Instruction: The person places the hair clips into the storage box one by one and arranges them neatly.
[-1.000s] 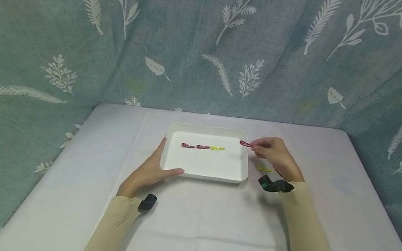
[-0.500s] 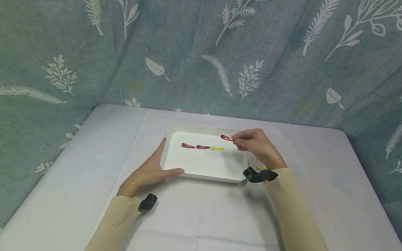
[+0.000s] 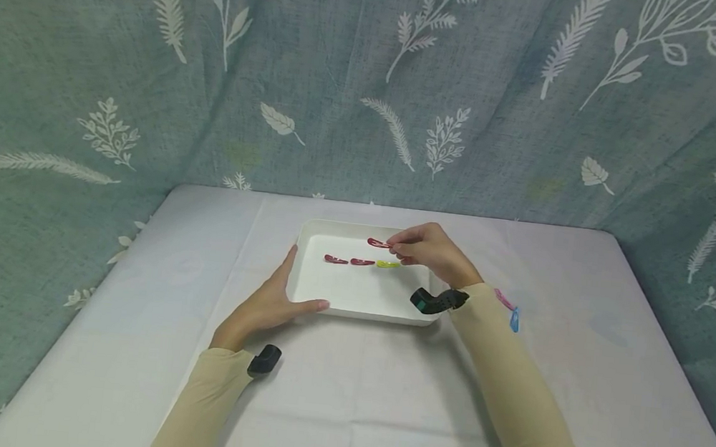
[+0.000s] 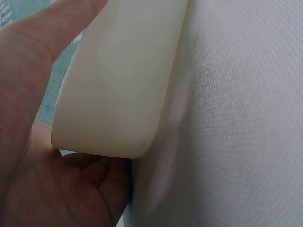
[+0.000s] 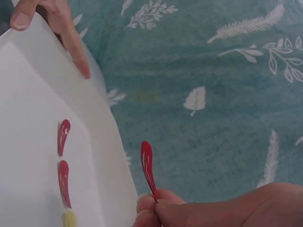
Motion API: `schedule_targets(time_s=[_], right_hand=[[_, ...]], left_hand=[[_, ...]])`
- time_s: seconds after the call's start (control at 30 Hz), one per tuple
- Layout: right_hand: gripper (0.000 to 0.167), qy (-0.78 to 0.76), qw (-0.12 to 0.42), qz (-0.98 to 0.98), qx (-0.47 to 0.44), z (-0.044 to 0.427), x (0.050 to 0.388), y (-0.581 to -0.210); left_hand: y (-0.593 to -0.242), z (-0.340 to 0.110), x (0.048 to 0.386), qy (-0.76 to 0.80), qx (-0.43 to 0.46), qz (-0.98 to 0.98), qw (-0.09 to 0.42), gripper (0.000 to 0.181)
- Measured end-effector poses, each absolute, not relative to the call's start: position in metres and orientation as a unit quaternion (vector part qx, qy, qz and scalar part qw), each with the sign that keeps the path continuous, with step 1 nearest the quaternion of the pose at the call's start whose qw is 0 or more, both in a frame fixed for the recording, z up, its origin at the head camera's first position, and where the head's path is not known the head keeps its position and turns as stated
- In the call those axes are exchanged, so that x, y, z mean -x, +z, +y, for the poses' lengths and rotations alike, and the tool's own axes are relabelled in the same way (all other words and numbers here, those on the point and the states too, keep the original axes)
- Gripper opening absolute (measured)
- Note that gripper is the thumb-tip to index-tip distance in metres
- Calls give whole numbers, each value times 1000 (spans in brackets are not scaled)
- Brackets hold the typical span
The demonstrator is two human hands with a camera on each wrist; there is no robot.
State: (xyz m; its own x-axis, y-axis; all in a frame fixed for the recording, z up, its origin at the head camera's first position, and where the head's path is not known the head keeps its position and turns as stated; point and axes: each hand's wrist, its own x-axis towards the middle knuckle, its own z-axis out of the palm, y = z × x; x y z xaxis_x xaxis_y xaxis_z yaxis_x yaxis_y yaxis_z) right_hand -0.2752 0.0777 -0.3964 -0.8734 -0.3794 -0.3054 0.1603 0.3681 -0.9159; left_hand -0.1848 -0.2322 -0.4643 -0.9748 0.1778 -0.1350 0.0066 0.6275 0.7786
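A white rectangular tray (image 3: 351, 296) lies on the table. My left hand (image 3: 264, 309) grips its near left corner, thumb on the near rim and fingers along the left side. In the left wrist view, the tray's wall (image 4: 118, 85) sits between thumb and fingers. Above the tray's far part, my right hand (image 3: 435, 254) pinches a red snap hair clip (image 3: 378, 243) by its narrow end, rounded end pointing left. On the tray floor lie two red hair clips (image 3: 336, 259) and a yellow hair clip (image 3: 387, 264) in one row. The right fingers partly cover the yellow clip's right end.
Right of the tray, a pink clip (image 3: 504, 299) and a blue clip (image 3: 514, 319) show beside the right sleeve (image 3: 512, 368), which hides part of the white-covered table (image 3: 301, 405). A leaf-patterned curtain (image 3: 321, 69) hangs behind.
My right hand has carried the red hair clip leftward from the tray's right rim to above the row. The yellow clip on the table is now hidden; pink and blue ones show. My left hand stays put.
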Motion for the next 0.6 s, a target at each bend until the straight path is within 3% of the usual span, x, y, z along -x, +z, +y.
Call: schedule_targets(time_s=[0.6], right_hand=[[20,-532,253,803,83,46,286,-407]], left_hand=[[-464,-232,185,416,-30,902,115,136]])
